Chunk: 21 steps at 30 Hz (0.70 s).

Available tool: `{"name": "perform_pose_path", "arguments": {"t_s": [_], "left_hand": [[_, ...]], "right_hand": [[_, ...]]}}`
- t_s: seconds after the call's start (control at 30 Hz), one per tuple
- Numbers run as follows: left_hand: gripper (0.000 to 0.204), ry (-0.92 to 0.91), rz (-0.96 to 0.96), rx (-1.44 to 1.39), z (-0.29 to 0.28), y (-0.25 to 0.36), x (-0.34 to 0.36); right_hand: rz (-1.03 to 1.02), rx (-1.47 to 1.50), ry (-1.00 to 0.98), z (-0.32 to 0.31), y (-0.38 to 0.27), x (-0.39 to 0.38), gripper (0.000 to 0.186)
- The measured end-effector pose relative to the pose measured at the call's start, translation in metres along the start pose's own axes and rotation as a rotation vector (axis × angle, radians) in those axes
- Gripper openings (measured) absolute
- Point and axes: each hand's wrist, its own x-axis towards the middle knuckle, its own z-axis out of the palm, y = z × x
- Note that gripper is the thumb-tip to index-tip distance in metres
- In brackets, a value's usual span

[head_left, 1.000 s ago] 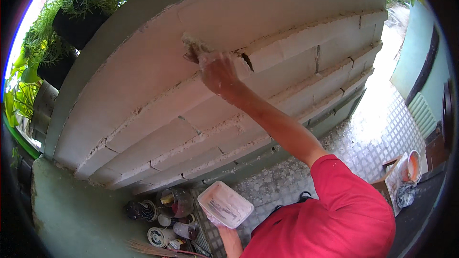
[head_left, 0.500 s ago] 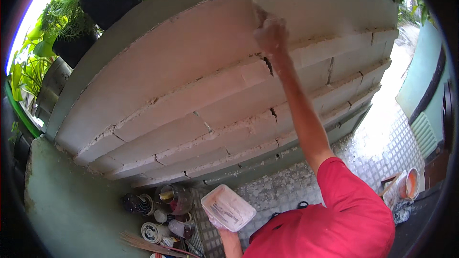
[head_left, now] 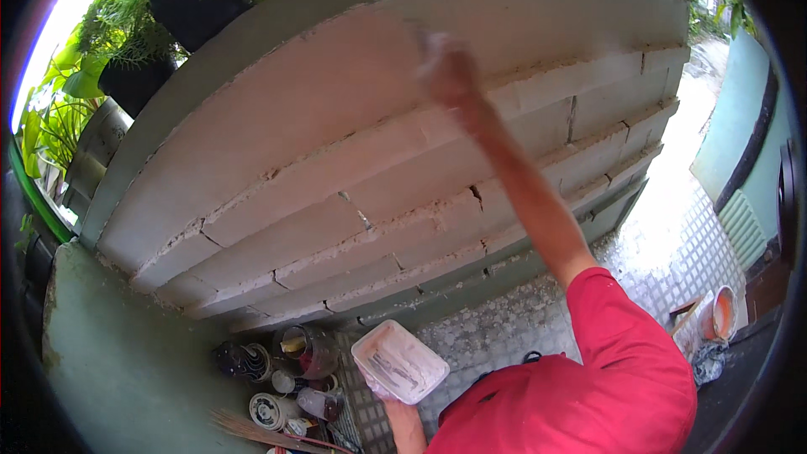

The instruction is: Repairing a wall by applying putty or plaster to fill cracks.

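My right hand is raised against the smooth pale upper band of the wall, closed on a small flat tool that is blurred by motion. Low at the centre, my left hand grips a shallow white plastic container from beneath and the side, with pale paste smeared over its inside. Below the upper band, stepped rows of pale blocks have rough, cracked joints with lumps of plaster along them.
Potted plants line the ledge at upper left. Buckets and cans crowd the lower left corner beside a straw broom. An orange bucket stands at right on the tiled floor, near a bright passage.
My right hand with the tool rose up and rightward from the top block joint, then came slightly back down and left while staying on the upper band. My left hand and container barely moved.
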Motion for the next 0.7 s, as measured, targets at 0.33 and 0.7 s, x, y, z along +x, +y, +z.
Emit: {"name": "perform_pose_path", "arguments": {"t_s": [0.33, 0.7], "left_hand": [[0.066, 0.047, 0.102, 0.028, -0.021, 0.011, -0.019], [0.068, 0.013, 0.057, 0.050, -0.011, 0.010, -0.026]], "right_hand": [[0.037, -0.256, 0.083, 0.008, 0.031, 0.023, 0.036], [-0.463, -0.158, 0.118, 0.059, -0.042, -0.024, 0.013]]}}
